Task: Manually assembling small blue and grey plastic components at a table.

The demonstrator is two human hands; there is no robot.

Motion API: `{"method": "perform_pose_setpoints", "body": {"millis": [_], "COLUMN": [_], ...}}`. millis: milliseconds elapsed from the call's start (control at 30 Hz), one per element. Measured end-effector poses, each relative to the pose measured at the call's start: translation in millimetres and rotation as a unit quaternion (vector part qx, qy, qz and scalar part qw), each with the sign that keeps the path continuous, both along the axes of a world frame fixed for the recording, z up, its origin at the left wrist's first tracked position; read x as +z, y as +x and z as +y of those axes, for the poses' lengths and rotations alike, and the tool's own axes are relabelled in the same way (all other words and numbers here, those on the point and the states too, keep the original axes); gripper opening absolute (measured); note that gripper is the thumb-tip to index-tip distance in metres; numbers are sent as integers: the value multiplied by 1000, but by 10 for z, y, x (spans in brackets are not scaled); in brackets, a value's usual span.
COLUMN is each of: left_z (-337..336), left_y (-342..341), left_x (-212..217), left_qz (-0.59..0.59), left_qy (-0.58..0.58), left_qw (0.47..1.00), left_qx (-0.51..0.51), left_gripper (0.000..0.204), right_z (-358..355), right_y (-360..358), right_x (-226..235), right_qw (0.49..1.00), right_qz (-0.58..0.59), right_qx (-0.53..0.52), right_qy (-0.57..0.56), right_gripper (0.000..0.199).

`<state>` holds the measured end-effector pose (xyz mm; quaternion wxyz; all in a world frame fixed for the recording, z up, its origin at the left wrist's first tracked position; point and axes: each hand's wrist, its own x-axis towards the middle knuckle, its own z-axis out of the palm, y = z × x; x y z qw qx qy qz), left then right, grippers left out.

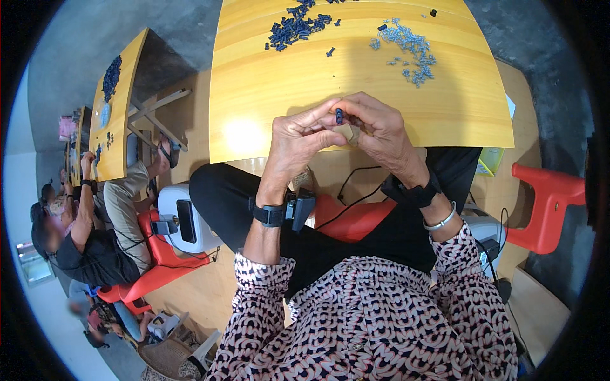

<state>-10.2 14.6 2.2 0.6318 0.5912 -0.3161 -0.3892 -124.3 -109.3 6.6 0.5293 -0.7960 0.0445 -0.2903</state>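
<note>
The yellow bench (267, 95) fills the upper middle of the view, its near edge curving just past the hands and its far edge cut off by the top of the picture. Most of its surface between the hands and the 2 heaps is bare wood. To the left, a second bench (124, 133) stands apart across a strip of grey floor, with other people seated beside it; a red chair (549, 203) stands at the right.

A heap of dark blue parts (293, 28) lies at the far side, partly cropped by the frame, and a looser heap of pale grey parts (410, 47) lies to its right, well apart from the hands.

The left hand (298, 136) and right hand (381, 130) meet over the near edge, fingertips pressed together around 1 small dark piece (339, 116) standing upright between them. Which hand truly pinches it is hard to tell, and its lower end is hidden by fingers.
</note>
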Motion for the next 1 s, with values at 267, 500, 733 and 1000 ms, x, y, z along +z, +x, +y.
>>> {"method": "perform_pose_setpoints", "body": {"millis": [267,500,733,1000], "left_z": [-8,-9,-30,-142], "left_y": [-22,-45,-26,39], "left_x": [25,4,46,34], "left_qz": [1,24,7,48], "left_qy": [6,-3,5,-26], "left_qw": [1000,999,999,998], "left_qx": [6,23,31,-12], "left_gripper": [46,42,41,52], "right_z": [4,-6,-13,-44], "right_y": [7,-3,22,95], "right_x": [-27,-13,6,-109], "right_qw": [999,999,999,998], "right_qz": [-11,-10,-12,-41], "right_qx": [-25,-7,-19,-56], "right_qy": [-41,-38,-50,8], "right_gripper": [28,27,29,32]}}
